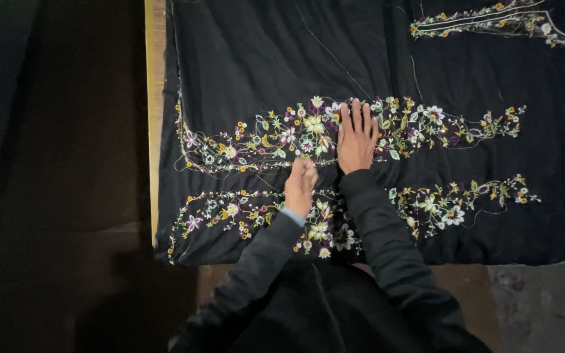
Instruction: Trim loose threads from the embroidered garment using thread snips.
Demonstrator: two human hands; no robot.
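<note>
From the head view, my right hand (356, 140) lies flat, grip released, on the black cloth (263, 59) spread over the bench (154, 131); my left hand (300, 186), clenched, sits just beside it, between two flower bands running left to right

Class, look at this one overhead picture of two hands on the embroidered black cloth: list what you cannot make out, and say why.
- Head view: whether the left hand pinches a needle or thread; its curled fingers hide it.
- Head view: the embroidery beneath the flat right hand; the palm covers it.
- Head view: the black cloth is cut off at the top and right edges.
- Head view: the dark area left of the wooden table edge; too dim.
</note>
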